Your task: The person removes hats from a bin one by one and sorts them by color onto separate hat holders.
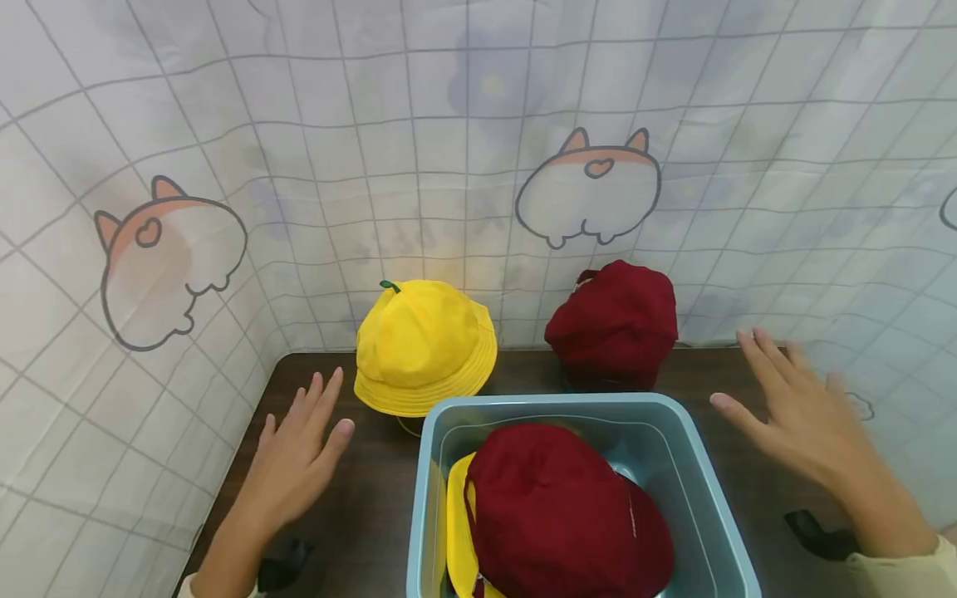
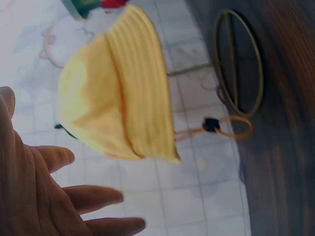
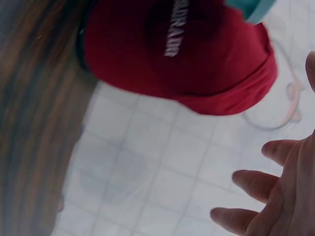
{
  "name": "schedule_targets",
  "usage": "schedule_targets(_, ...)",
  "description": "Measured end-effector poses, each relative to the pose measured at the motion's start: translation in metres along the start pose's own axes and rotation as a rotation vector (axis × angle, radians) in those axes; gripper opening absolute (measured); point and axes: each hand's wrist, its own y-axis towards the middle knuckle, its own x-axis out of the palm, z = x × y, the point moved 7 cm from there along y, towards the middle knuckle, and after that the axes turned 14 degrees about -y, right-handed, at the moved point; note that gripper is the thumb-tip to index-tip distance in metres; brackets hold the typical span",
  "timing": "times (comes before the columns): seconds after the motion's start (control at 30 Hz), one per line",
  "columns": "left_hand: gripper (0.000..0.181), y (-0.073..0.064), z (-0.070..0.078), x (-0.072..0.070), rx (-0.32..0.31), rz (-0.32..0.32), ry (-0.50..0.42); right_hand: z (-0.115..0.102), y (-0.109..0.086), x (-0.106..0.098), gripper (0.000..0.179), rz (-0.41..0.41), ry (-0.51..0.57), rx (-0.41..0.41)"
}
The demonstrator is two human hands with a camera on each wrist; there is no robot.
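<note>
My left hand [image 1: 294, 455] hovers to the left of the blue bin with its fingers spread, holding nothing. Nearest to it is a yellow bucket hat [image 1: 423, 345] with a small green stem on top, propped on a round wire stand [image 2: 239, 64]; an orange cord with a black toggle hangs under its brim. On the other side of the bin, my right hand [image 1: 811, 419] is also held out with straight fingers. A dark red cap [image 1: 616, 324] with white lettering stands behind the bin, nearer the right hand.
The light blue bin [image 1: 716, 490] stands at the front centre of the dark wooden table [image 1: 359, 515]. In it another dark red cap [image 1: 561, 507] lies over a yellow hat [image 1: 459, 531], partly hiding it. A white gridded curtain [image 1: 404, 166] closes off the back and sides.
</note>
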Motion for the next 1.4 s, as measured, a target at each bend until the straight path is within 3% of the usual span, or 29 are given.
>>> schedule_targets(0.2,0.058,-0.007,0.024,0.004,0.074,0.007,-0.161,-0.028,-0.004,-0.025,0.089,0.038,0.006,-0.075)
schedule_targets(0.4,0.052,-0.012,0.045,0.013,0.087,0.001,-0.303,-0.06,-0.009,-0.05,0.089,0.101,-0.037,-0.145)
schedule_targets(0.6,0.049,-0.019,0.059,0.027,0.048,-0.006,-0.403,-0.093,-0.013,-0.068,0.089,0.164,-0.047,-0.24)
schedule_targets(0.83,0.052,-0.024,0.066,0.052,-0.07,-0.105,-0.581,-0.136,-0.018,-0.077,0.082,0.232,-0.087,-0.412)
schedule_targets(1.03,0.056,-0.029,0.072,0.066,-0.115,-0.132,-0.598,-0.174,-0.02,-0.076,0.072,0.243,-0.081,-0.537)
schedule_targets(1.4,0.064,-0.034,0.077,0.083,-0.117,-0.201,-0.63,-0.222,-0.019,-0.063,0.057,0.128,-0.028,-0.688)
